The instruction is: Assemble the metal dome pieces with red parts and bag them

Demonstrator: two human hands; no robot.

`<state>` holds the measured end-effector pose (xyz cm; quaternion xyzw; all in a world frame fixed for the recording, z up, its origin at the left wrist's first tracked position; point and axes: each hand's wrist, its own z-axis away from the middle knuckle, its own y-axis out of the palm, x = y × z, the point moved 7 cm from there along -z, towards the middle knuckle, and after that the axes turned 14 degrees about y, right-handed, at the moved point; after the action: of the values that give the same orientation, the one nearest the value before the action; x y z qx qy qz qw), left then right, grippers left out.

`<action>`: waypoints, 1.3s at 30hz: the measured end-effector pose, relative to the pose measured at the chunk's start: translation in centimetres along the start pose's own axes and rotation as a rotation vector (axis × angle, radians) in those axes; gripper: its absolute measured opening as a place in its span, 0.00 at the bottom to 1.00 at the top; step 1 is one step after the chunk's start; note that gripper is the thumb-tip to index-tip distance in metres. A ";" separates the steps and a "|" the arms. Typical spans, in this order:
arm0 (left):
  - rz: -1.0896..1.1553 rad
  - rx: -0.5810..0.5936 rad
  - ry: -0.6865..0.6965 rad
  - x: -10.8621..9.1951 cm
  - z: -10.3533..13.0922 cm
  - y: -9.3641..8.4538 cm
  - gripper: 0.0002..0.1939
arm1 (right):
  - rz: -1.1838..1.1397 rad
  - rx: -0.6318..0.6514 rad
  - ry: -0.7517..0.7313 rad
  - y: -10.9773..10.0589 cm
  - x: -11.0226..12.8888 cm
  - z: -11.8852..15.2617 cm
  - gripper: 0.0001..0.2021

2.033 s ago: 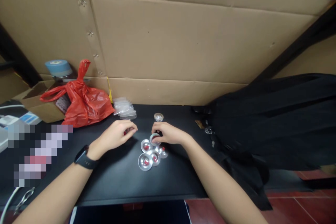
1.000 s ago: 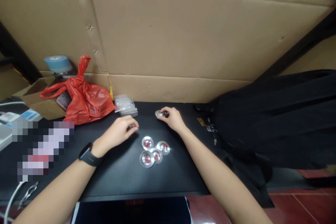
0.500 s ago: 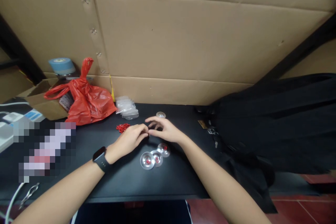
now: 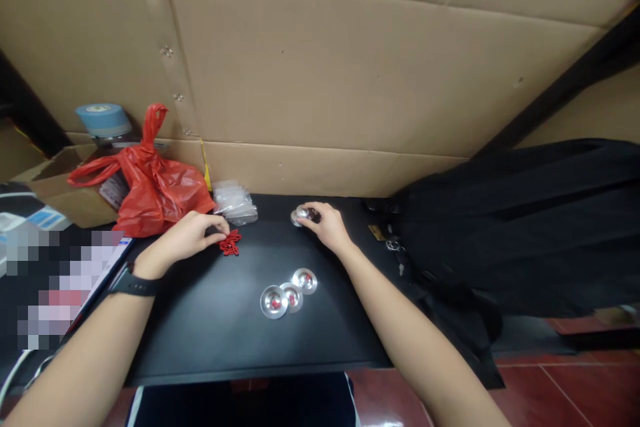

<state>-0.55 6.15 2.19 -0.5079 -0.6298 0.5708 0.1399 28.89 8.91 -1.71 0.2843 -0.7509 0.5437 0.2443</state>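
At the left, my left hand [image 4: 193,238] has its thumb and forefinger pinched at the edge of a small pile of red cords [image 4: 231,244]. Toward the back, my right hand [image 4: 329,225] grips a small metal cymbal [image 4: 303,211] by its rim. Another shiny disc shows partly beneath it, at the table's back. Between my hands and nearer to me lie three silver cymbals, the left one [image 4: 274,302], the middle one [image 4: 291,298] and the right one [image 4: 305,281], overlapping in a row. Each has a bit of red at its centre.
Clear plastic bags [image 4: 236,203] lie behind the cords. A red plastic bag [image 4: 165,190], a cardboard box [image 4: 75,193] and a blue-lidded jar [image 4: 103,120] stand at the left. A phone [image 4: 113,267] lies left. Black fabric [image 4: 515,227] and keys [image 4: 393,245] are right.
My hands, close together over the middle before, have parted. The left has moved left to the red cords; the right has gone back to the cymbal at the rear.
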 end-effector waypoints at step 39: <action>-0.112 -0.186 0.062 -5.5 -2.1 3.1 0.09 | -0.539 0.312 -0.087 2.5 7.8 5.8 0.17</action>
<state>4.97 2.40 2.38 -0.5001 -0.7027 0.4854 0.1431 21.24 2.73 0.23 0.5301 -0.5659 0.5554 0.3005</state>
